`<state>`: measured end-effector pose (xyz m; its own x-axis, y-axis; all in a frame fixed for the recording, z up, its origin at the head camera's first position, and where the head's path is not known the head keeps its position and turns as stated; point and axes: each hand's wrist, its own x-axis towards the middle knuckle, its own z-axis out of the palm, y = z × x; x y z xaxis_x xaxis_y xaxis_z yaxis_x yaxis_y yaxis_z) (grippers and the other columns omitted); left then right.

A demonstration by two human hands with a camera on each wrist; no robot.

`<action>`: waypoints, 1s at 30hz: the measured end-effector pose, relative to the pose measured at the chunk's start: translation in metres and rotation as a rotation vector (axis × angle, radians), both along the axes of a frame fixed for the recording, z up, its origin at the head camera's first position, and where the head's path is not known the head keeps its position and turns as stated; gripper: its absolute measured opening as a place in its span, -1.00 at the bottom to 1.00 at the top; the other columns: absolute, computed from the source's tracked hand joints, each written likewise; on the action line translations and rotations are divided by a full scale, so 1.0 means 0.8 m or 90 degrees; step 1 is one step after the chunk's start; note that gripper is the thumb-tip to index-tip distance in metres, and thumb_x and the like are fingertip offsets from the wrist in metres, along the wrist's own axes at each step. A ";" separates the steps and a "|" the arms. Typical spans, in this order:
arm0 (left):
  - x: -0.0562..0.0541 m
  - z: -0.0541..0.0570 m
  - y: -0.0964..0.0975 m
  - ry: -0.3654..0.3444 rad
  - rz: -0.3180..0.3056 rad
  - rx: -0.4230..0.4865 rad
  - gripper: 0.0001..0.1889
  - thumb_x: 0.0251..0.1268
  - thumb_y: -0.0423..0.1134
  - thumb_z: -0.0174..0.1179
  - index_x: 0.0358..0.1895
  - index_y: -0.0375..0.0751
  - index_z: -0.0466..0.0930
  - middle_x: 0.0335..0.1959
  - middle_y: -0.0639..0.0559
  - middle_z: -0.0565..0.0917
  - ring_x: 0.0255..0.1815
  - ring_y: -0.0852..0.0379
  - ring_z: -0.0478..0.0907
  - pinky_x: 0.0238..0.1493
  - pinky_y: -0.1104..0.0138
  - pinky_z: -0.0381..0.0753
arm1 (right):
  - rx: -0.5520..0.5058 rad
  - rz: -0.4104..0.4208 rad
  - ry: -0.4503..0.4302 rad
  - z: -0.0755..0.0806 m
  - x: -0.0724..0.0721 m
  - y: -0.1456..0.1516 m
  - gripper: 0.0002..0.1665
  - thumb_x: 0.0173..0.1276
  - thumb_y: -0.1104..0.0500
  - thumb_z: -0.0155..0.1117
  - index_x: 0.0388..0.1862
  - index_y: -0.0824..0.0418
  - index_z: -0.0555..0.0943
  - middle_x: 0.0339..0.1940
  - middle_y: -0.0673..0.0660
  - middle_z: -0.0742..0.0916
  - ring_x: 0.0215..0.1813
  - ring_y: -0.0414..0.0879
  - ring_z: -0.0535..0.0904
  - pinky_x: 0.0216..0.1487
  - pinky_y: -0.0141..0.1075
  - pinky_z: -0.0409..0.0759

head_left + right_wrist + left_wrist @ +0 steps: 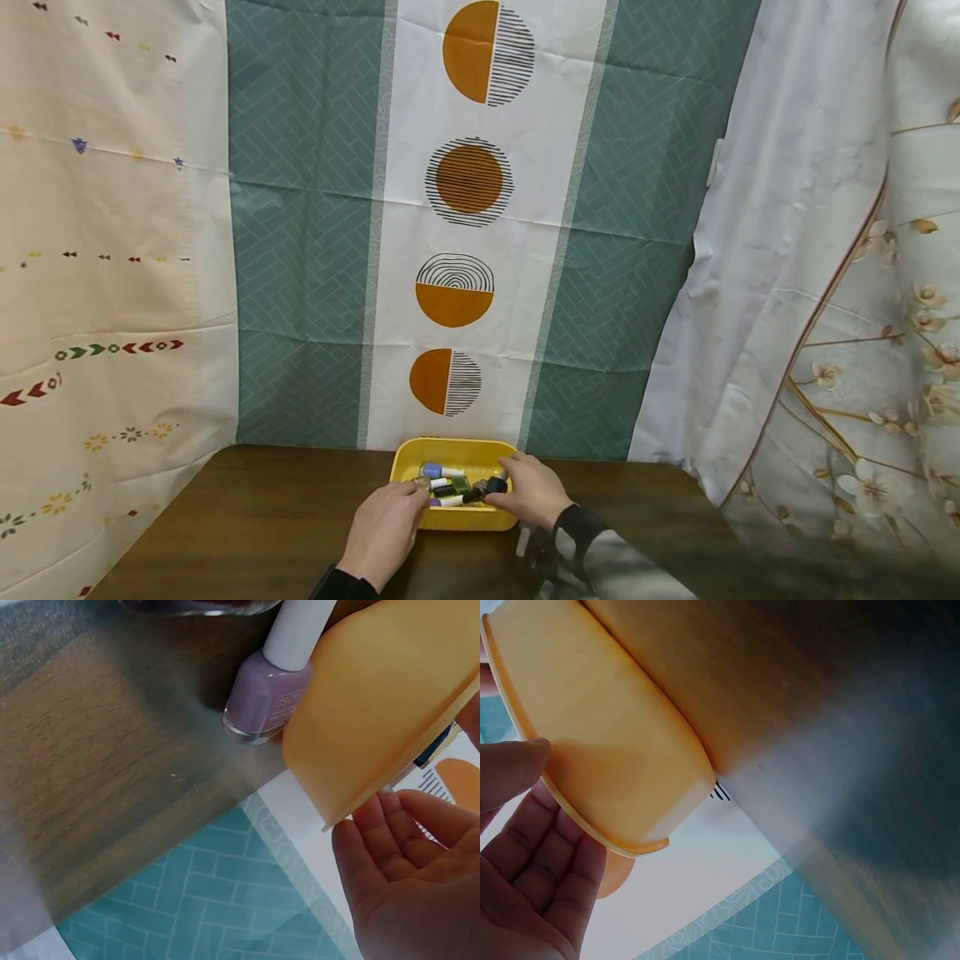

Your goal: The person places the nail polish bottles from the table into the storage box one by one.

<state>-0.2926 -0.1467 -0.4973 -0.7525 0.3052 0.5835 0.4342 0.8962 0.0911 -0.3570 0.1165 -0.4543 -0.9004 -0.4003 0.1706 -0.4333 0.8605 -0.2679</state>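
Note:
A yellow plastic bin (468, 521) stands on the table, holding several nail polish bottles, among them a blue one (431, 471) with a white cap and a purple one with a white cap (450, 502). At the bin's left front corner, my left hand (386, 525) grips the rim; its thumb (525, 761) lies on the outer wall and the fingers are behind the rim. My right hand (534, 487) reaches over the right edge, thumb and fingers around a dark nail polish bottle (496, 484). That bottle is mostly hidden in the right wrist view.
A lilac nail polish bottle (266, 697) with a white cap lies on the brown wooden table (247, 517), beside the bin's outer wall. Part of a dark glossy item (202, 606) shows nearby. Patterned curtains (303, 250) hang behind and at both sides.

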 end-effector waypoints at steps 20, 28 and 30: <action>-0.004 -0.002 -0.001 -0.019 0.006 -0.001 -0.84 0.30 -0.30 0.60 -0.29 0.04 0.79 -0.27 0.17 0.74 -0.24 0.11 0.67 -0.08 0.11 0.76 | 0.073 0.021 0.028 -0.003 -0.012 -0.007 -0.36 0.31 -0.08 0.71 0.18 0.28 0.75 -0.18 0.03 0.66 -0.08 0.03 0.67 0.06 0.01 0.71; -0.005 -0.003 -0.001 -0.023 0.006 -0.008 -0.84 0.29 -0.28 0.61 -0.30 0.04 0.79 -0.31 0.18 0.73 -0.28 0.14 0.64 -0.11 0.14 0.76 | 0.108 0.036 0.043 -0.009 -0.019 -0.007 -0.35 0.32 -0.10 0.70 0.20 0.28 0.75 -0.18 0.05 0.71 -0.10 0.03 0.69 0.06 -0.02 0.72; -0.005 -0.003 -0.001 -0.020 0.003 -0.006 -0.83 0.29 -0.28 0.61 -0.31 0.04 0.78 -0.32 0.18 0.72 -0.29 0.14 0.63 -0.12 0.14 0.75 | 0.117 0.042 0.055 -0.009 -0.019 -0.007 -0.36 0.31 -0.10 0.71 0.18 0.28 0.76 -0.20 0.06 0.73 -0.11 0.03 0.71 0.05 -0.03 0.72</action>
<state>-0.2967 -0.1472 -0.5000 -0.7720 0.3065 0.5568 0.4264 0.8994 0.0962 -0.3726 0.1110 -0.4614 -0.8566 -0.4890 0.1649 -0.5046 0.8606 -0.0689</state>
